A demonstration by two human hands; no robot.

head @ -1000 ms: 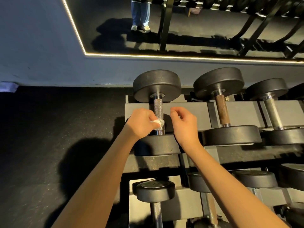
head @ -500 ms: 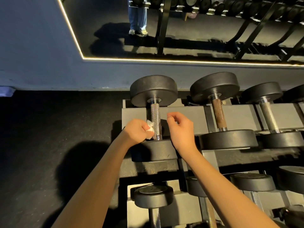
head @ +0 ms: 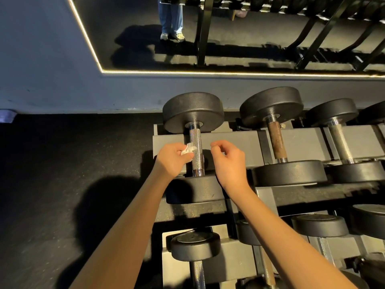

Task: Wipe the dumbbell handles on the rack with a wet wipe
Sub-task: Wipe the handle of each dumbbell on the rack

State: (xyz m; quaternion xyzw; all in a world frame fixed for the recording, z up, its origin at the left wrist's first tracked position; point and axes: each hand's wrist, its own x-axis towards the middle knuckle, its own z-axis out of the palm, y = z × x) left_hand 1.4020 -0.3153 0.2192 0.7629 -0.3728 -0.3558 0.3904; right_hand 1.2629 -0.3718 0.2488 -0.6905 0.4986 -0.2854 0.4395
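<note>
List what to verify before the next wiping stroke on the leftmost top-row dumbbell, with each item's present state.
1. Wipe held in left hand: ok, bunched in the fingers.
2. Wipe against the handle: ok, at its left side.
3. Right hand free: ok, loosely curled, holding nothing, apart from the handle.
4. Dumbbell seated on the rack: ok.
5. Handle wiped all round: cannot tell.
6. Neighbouring brown handle uncovered for later: ok.
</note>
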